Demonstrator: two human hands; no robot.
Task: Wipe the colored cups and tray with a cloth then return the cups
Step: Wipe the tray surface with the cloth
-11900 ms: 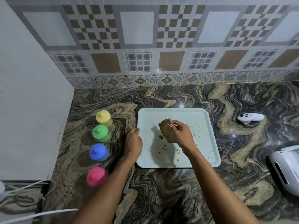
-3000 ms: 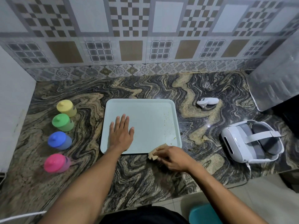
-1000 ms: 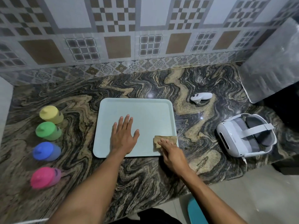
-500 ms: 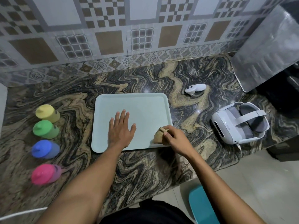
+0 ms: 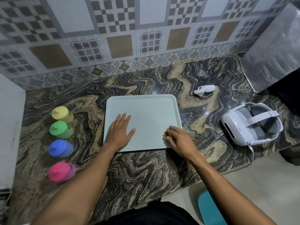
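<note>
The colored cups stand in a row at the left of the worktop, off the tray. The left grip lies flat and open, pinning the tray. The right grip, fingers roughly straight, presses the mostly hidden cloth onto the tray's near right corner. A hard stroke there could slip off the rim, or skid the tray.
</note>
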